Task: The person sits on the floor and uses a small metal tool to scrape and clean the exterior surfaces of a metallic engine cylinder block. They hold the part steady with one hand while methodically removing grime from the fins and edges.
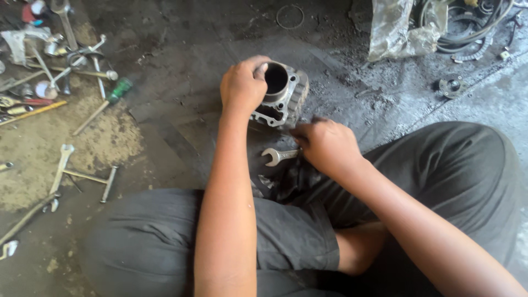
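Person's sitting cross-legged on a grimy workshop floor (181, 49), dark trousers filling the bottom of the shot. Engine cylinder block (283, 94) sits on the floor around the middle, a bit toward the far edge, bore facing up. Left hand (243, 85) is clamped over its near-left rim. Right hand (325, 146) is closed around an open-end wrench (276, 155), lying just in front of the block. Loose spanners and a T-handle tool (88, 177) are scattered along the left edge.

Counted — one engine cylinder (280, 93), one open-end wrench (278, 155), two hands (242, 85) (327, 146), one plastic bag (399, 27) upper right — one T-handle wrench (91, 179) lower left.
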